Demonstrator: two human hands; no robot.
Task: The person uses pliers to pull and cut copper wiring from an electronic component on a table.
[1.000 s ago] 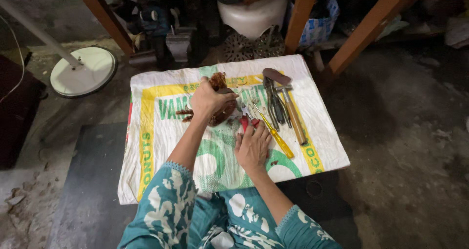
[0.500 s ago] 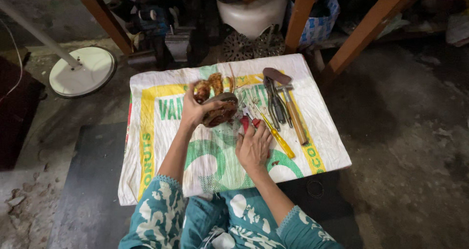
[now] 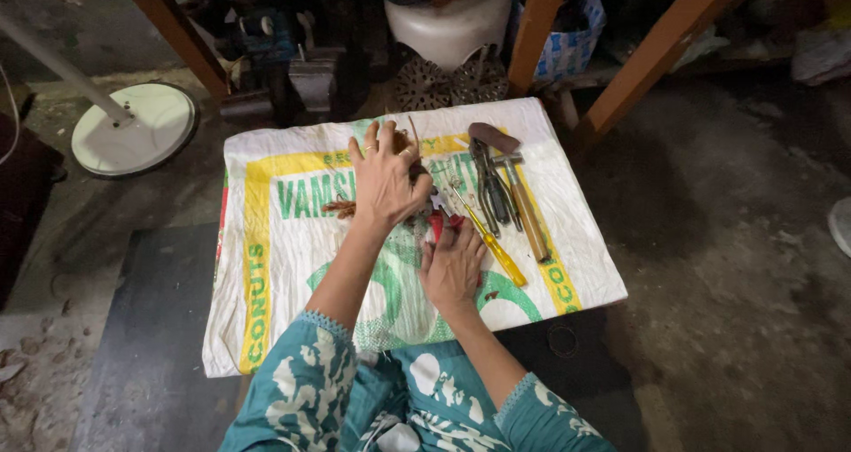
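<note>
My left hand (image 3: 386, 182) lies over a brown wiry bundle (image 3: 340, 208) on a white printed sack (image 3: 275, 266), fingers spread and pressing it down. Only the bundle's frayed left end and a thin strand at the top show. My right hand (image 3: 452, 266) rests just below it, with its fingertips on a red-handled tool (image 3: 435, 226) that is mostly hidden. To the right lie a yellow-handled screwdriver (image 3: 492, 244), dark pliers (image 3: 489, 182) and a hammer with a wooden handle (image 3: 527, 213).
The sack lies on a concrete floor (image 3: 736, 266) with a dark mat (image 3: 142, 346) under its near left part. Behind it stand a white round fan base (image 3: 133, 128), orange wooden legs (image 3: 647, 58), a white tub (image 3: 448, 18) and dark machine parts (image 3: 301, 62).
My left hand had the brown bundle lifted and gripped; now it has lowered it onto the sack and spread its fingers over it. My right hand has stayed in place.
</note>
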